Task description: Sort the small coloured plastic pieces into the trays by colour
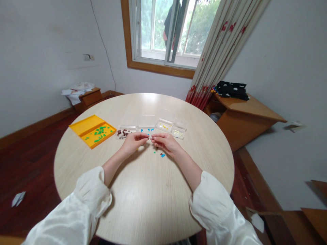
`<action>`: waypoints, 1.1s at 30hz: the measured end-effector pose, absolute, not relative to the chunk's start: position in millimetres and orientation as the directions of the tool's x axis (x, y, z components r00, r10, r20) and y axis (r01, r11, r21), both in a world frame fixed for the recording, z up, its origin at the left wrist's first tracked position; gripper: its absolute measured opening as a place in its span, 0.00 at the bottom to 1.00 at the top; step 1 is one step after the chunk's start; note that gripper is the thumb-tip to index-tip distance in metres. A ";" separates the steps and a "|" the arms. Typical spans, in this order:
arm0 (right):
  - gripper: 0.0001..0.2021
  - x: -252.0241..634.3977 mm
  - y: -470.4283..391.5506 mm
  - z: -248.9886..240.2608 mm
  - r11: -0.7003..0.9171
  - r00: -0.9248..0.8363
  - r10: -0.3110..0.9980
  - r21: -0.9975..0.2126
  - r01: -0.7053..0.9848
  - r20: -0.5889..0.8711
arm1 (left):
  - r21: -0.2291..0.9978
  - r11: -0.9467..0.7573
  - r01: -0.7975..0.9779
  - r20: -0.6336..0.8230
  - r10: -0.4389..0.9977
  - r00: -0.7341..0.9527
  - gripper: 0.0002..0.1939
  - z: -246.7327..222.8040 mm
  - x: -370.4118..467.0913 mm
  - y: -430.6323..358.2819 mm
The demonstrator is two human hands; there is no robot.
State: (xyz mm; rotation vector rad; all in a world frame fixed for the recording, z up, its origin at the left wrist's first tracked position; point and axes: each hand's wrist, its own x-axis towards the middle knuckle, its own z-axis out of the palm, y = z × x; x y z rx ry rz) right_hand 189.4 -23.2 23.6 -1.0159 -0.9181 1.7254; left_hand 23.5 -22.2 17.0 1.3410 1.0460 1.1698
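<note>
Over the round table, my left hand point(134, 142) is closed in a pinch, thumb against fingertips. Facing it, a small gap away, my right hand point(167, 143) pinches in the same way. Whatever sits between the fingertips is too small to make out. Just below the right hand lie a blue toy brick point(162, 155) and a tiny green piece point(154, 152), with a dark brown piece beside the blue one. Behind the hands stand clear plastic boxes: one with brown pieces point(123, 132), one with blue pieces point(146, 130), others with yellow pieces point(165, 127) and pale pieces point(178, 133).
An open yellow case point(87, 126) with several green pieces point(100, 132) rests on the table point(143, 200) at left. A wooden cabinet point(251, 114) with folded black cloth point(232, 90) stands at right. Beyond the window, a person point(168, 25) is partly visible.
</note>
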 end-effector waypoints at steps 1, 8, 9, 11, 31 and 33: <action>0.04 189.4 -23.7 23.9 -0.316 -0.254 0.937 -0.890 -0.328 -0.239 | 0.996 -0.092 -0.018 0.094 0.984 0.149 0.12 17.0 23.7 -22.3; 0.02 191.2 -24.4 23.5 -0.321 -0.257 0.935 -0.890 -0.324 -0.244 | 0.996 -0.076 -0.037 0.081 0.986 0.147 0.13 17.1 24.5 -22.2; 0.02 191.4 -24.0 22.9 -0.319 -0.259 0.935 -0.891 -0.324 -0.240 | 0.997 -0.070 -0.041 0.075 0.986 0.148 0.13 17.2 24.7 -22.3; 0.05 191.4 -23.0 21.3 -0.302 -0.269 0.938 -0.896 -0.326 -0.219 | 0.997 -0.050 -0.058 0.058 0.987 0.152 0.13 17.3 25.2 -22.8; 0.11 183.8 -18.4 6.7 0.168 -0.099 0.978 -0.975 -0.147 0.184 | 0.960 0.117 -0.254 -0.068 0.979 0.194 0.20 22.7 27.6 -26.6; 0.09 183.5 -19.3 7.4 0.183 -0.084 0.977 -0.973 -0.140 0.195 | 0.957 0.124 -0.262 -0.076 0.979 0.189 0.20 23.4 28.1 -27.2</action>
